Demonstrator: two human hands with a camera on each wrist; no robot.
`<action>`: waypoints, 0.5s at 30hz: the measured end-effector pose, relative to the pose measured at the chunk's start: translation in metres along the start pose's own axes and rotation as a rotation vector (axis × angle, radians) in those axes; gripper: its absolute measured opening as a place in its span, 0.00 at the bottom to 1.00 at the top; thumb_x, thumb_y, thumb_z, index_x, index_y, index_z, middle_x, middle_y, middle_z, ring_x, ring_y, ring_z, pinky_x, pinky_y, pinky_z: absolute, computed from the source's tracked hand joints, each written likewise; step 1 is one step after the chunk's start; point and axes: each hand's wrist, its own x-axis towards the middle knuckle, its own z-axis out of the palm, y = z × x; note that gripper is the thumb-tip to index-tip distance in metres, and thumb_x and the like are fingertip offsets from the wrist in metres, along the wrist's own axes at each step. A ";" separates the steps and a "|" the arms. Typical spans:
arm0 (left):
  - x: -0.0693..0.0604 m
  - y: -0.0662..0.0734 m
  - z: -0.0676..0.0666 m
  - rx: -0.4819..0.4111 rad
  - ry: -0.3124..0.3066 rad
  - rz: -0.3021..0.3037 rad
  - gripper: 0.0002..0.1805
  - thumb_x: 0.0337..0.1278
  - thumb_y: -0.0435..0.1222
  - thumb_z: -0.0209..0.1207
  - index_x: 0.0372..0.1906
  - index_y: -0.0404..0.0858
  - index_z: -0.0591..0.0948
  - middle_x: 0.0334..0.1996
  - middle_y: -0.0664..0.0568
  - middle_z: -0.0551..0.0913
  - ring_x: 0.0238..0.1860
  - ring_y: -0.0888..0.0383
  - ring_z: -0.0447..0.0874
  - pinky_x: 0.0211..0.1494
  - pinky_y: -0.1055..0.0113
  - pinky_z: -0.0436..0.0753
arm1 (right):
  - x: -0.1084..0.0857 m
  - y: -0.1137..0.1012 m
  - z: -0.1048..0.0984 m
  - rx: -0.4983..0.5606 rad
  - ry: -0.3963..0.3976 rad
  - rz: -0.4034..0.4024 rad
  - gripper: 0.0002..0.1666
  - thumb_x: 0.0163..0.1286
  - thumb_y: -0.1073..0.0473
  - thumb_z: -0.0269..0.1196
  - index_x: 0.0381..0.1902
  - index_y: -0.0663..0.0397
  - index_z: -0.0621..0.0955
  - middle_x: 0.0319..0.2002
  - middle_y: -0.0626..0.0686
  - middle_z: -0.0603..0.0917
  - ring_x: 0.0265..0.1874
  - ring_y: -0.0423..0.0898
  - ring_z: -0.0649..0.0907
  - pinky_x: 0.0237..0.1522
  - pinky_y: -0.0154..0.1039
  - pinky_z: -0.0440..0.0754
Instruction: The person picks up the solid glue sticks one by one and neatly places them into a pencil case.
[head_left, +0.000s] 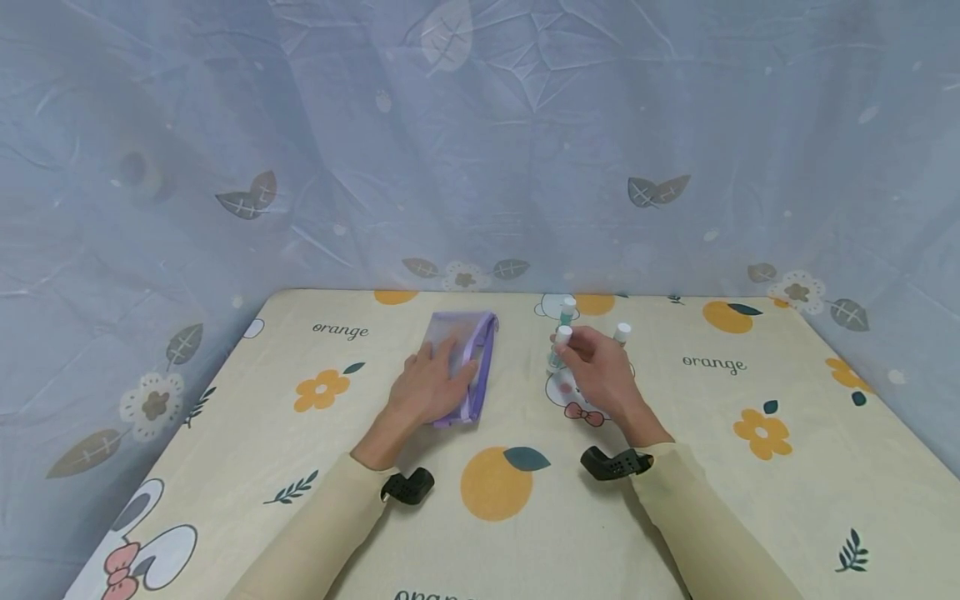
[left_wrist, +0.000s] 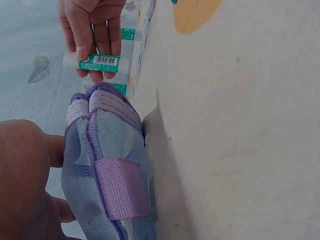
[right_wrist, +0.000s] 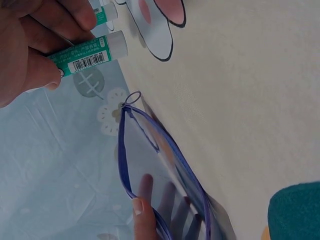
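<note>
A purple-edged mesh zip pouch [head_left: 486, 367] lies on the table under my left hand [head_left: 427, 387]. In the right wrist view, the mouth of the pouch [right_wrist: 122, 155] gapes; the left thumb overlaps its upper edge and the fingers show through the mesh, pinching that side. My right hand [head_left: 600, 371] holds a white-capped glue stick [right_wrist: 90, 57] with a green label between thumb and fingers. The stick is upright; whether it touches the table I cannot tell. Two similar glue sticks stand close by, one glue stick [head_left: 567, 310] behind the hand and another glue stick [head_left: 622, 332] just right of it, partly hidden.
A cream tablecloth [head_left: 495, 550] printed with oranges, flowers and rabbits covers the table. Behind and at the sides hangs a pale blue-grey patterned sheet [head_left: 480, 167]. A dark wrist device [head_left: 408, 486] sits on the left arm and a similar wrist device [head_left: 615, 463] on the right.
</note>
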 end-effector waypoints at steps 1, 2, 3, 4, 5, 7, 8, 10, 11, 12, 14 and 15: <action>0.000 0.000 0.000 0.000 -0.001 0.000 0.40 0.79 0.58 0.46 0.85 0.44 0.58 0.84 0.31 0.56 0.82 0.29 0.57 0.79 0.32 0.64 | 0.000 -0.001 0.000 0.003 -0.001 -0.003 0.22 0.83 0.54 0.59 0.70 0.51 0.79 0.67 0.56 0.85 0.70 0.58 0.82 0.73 0.59 0.76; 0.000 0.000 0.000 0.000 -0.001 0.000 0.40 0.79 0.58 0.46 0.85 0.44 0.58 0.84 0.31 0.55 0.82 0.29 0.57 0.79 0.32 0.64 | -0.001 -0.001 0.000 0.006 -0.003 -0.005 0.22 0.83 0.54 0.59 0.70 0.51 0.79 0.67 0.56 0.85 0.70 0.58 0.82 0.73 0.58 0.76; 0.000 0.000 0.000 -0.001 -0.002 -0.001 0.40 0.79 0.58 0.46 0.86 0.44 0.58 0.84 0.31 0.55 0.82 0.29 0.57 0.80 0.32 0.63 | -0.001 -0.002 0.000 0.010 -0.005 -0.007 0.22 0.83 0.54 0.59 0.70 0.51 0.79 0.67 0.56 0.85 0.70 0.58 0.82 0.73 0.58 0.76; 0.000 0.000 0.000 -0.001 -0.002 -0.001 0.40 0.79 0.58 0.46 0.86 0.44 0.58 0.84 0.31 0.55 0.82 0.29 0.56 0.80 0.32 0.63 | -0.001 -0.003 0.000 0.013 -0.006 -0.009 0.21 0.83 0.54 0.59 0.69 0.51 0.79 0.67 0.56 0.85 0.70 0.58 0.82 0.73 0.58 0.76; 0.000 0.000 0.000 -0.001 -0.002 -0.001 0.40 0.79 0.58 0.46 0.86 0.44 0.58 0.84 0.31 0.55 0.82 0.28 0.56 0.80 0.32 0.63 | -0.002 -0.004 0.000 0.015 -0.007 -0.010 0.21 0.83 0.54 0.59 0.69 0.51 0.80 0.67 0.56 0.85 0.70 0.58 0.82 0.73 0.58 0.76; 0.000 0.000 0.000 0.000 -0.002 -0.002 0.40 0.79 0.58 0.46 0.86 0.44 0.58 0.84 0.31 0.55 0.82 0.28 0.56 0.80 0.32 0.63 | -0.002 -0.005 0.000 0.013 -0.009 -0.013 0.21 0.83 0.54 0.59 0.69 0.51 0.80 0.67 0.57 0.85 0.70 0.58 0.82 0.73 0.59 0.76; 0.000 0.000 0.000 0.001 0.000 -0.002 0.40 0.79 0.58 0.46 0.86 0.44 0.58 0.84 0.31 0.55 0.82 0.28 0.56 0.80 0.32 0.63 | -0.002 -0.005 0.000 0.010 -0.010 -0.014 0.21 0.83 0.54 0.59 0.69 0.51 0.80 0.67 0.57 0.85 0.70 0.58 0.82 0.73 0.59 0.76; 0.000 0.000 0.001 0.004 0.001 -0.003 0.40 0.79 0.58 0.46 0.86 0.44 0.58 0.84 0.31 0.55 0.82 0.28 0.57 0.79 0.32 0.64 | -0.002 -0.006 0.000 0.004 -0.013 -0.014 0.21 0.84 0.54 0.59 0.69 0.51 0.80 0.67 0.57 0.85 0.70 0.59 0.81 0.73 0.59 0.76; 0.000 0.000 0.001 0.005 0.002 -0.004 0.40 0.79 0.58 0.46 0.86 0.44 0.58 0.84 0.31 0.55 0.82 0.28 0.57 0.79 0.32 0.64 | -0.002 -0.006 0.000 0.001 -0.013 -0.013 0.21 0.84 0.54 0.59 0.69 0.51 0.80 0.67 0.57 0.85 0.70 0.59 0.81 0.73 0.59 0.76; 0.000 0.000 0.001 0.006 0.002 -0.004 0.40 0.79 0.58 0.46 0.86 0.45 0.58 0.84 0.31 0.55 0.82 0.28 0.57 0.79 0.32 0.64 | -0.002 -0.006 0.001 -0.002 -0.013 -0.012 0.21 0.84 0.54 0.59 0.69 0.51 0.80 0.67 0.57 0.85 0.70 0.59 0.81 0.73 0.59 0.76; 0.001 0.000 0.001 0.006 0.003 -0.005 0.40 0.79 0.58 0.46 0.86 0.45 0.58 0.84 0.31 0.55 0.82 0.28 0.57 0.79 0.32 0.64 | -0.002 -0.006 0.001 -0.003 -0.015 -0.012 0.21 0.84 0.54 0.59 0.69 0.50 0.80 0.67 0.57 0.85 0.70 0.58 0.81 0.73 0.59 0.76; 0.001 0.000 0.001 0.006 0.003 -0.006 0.40 0.79 0.58 0.46 0.86 0.45 0.58 0.84 0.31 0.55 0.82 0.28 0.57 0.79 0.32 0.64 | -0.002 -0.006 0.002 -0.003 -0.014 -0.012 0.21 0.84 0.54 0.59 0.69 0.50 0.80 0.67 0.57 0.85 0.70 0.58 0.82 0.73 0.59 0.77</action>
